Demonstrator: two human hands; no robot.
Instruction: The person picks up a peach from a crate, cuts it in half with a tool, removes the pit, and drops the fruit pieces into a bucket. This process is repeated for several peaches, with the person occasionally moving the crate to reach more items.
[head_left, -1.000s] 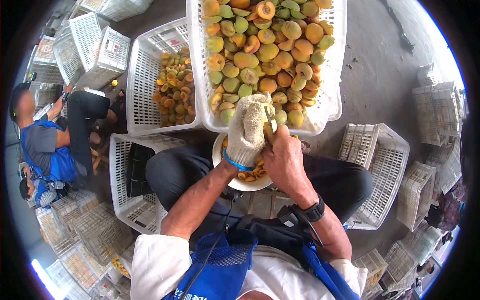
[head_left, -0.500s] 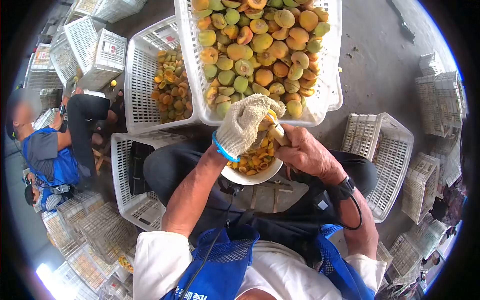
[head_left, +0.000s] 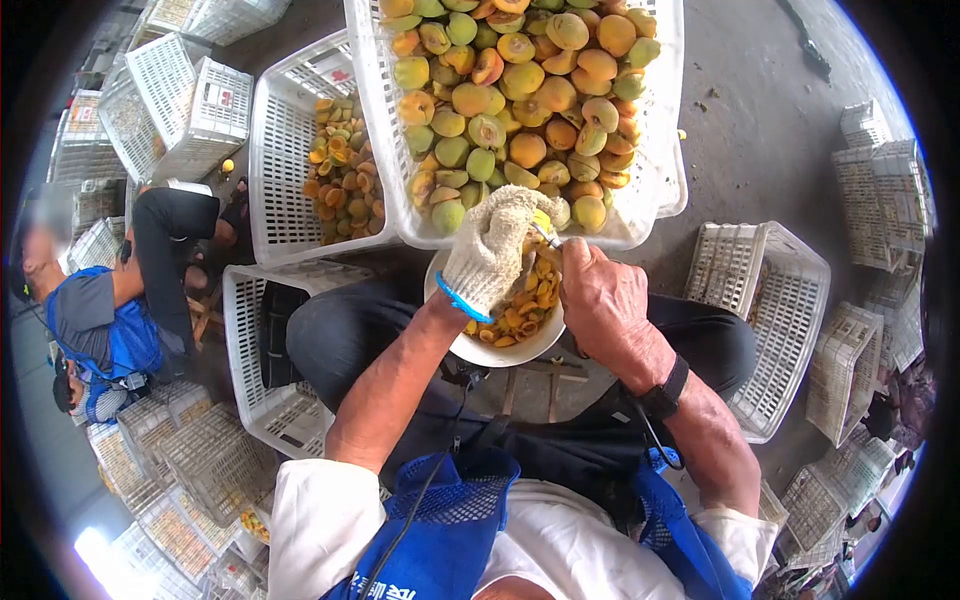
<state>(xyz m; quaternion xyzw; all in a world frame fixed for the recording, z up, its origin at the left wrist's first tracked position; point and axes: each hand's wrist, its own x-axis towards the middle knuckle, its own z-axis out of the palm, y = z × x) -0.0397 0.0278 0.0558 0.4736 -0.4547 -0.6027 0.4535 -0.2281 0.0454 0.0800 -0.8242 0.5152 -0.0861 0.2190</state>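
My left hand, in a cream knit glove with a blue cuff, is closed around a peach half, mostly hidden by the fingers. My bare right hand grips a small pitting tool; its metal end reaches the fruit and its handle is covered by my fingers. Below both hands, a white bowl in my lap holds orange fruit pieces. Just beyond my hands stands a white crate full of halved and whole-looking green-orange peaches.
A second white crate at left holds scooped peach halves. Another crate beside my knee has a black object in it. An open crate lies at right. Another person sits at far left; stacked crates line the sides.
My right hand has turned over, so its back now faces up and the pale tool handle is covered. The gloved left hand has shifted slightly, still holding the peach half.
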